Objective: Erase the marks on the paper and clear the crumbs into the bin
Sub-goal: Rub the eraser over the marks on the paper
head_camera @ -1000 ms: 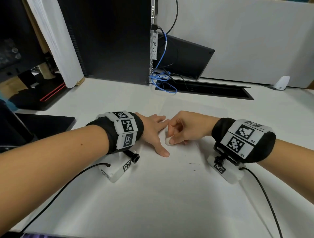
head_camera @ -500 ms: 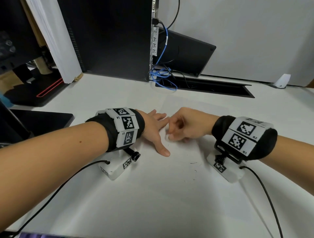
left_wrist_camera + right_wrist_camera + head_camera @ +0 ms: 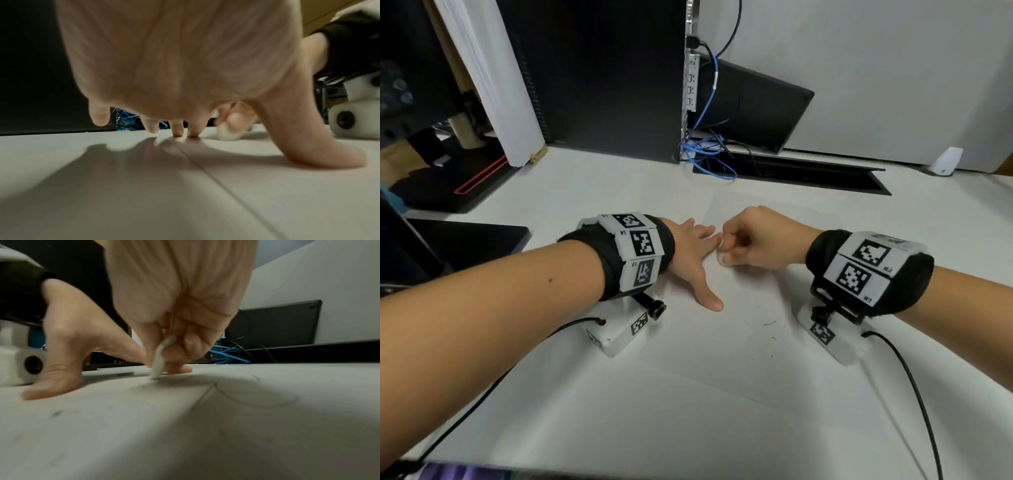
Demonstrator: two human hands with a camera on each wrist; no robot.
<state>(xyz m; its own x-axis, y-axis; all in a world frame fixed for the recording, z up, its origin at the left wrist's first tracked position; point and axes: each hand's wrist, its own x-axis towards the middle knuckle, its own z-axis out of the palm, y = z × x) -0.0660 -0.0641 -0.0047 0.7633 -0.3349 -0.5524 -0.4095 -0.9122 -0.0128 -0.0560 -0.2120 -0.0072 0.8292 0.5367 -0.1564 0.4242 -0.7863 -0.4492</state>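
Observation:
A white sheet of paper (image 3: 722, 342) lies on the white desk. My left hand (image 3: 695, 253) lies flat on the paper's left part, fingers spread and thumb pointing toward me, pressing it down. Beside it my right hand (image 3: 750, 240) pinches a small white eraser (image 3: 722, 259), whose tip touches the paper close to the left fingertips. The right wrist view shows the eraser (image 3: 158, 363) on the sheet, with faint pencil curves (image 3: 257, 395) to its right. Dark eraser crumbs (image 3: 770, 323) lie on the paper in front of the hands. No bin is in view.
A black computer tower (image 3: 602, 75) stands behind the hands, with blue cables (image 3: 705, 154) and a black cable slot (image 3: 808, 176) in the desk. A dark monitor base (image 3: 465, 236) sits at the left. A small white object (image 3: 945, 161) stands at the far right.
My right hand has drawn the eraser a little away from me and to the left, toward the left fingertips. The left hand stays pressed on the paper.

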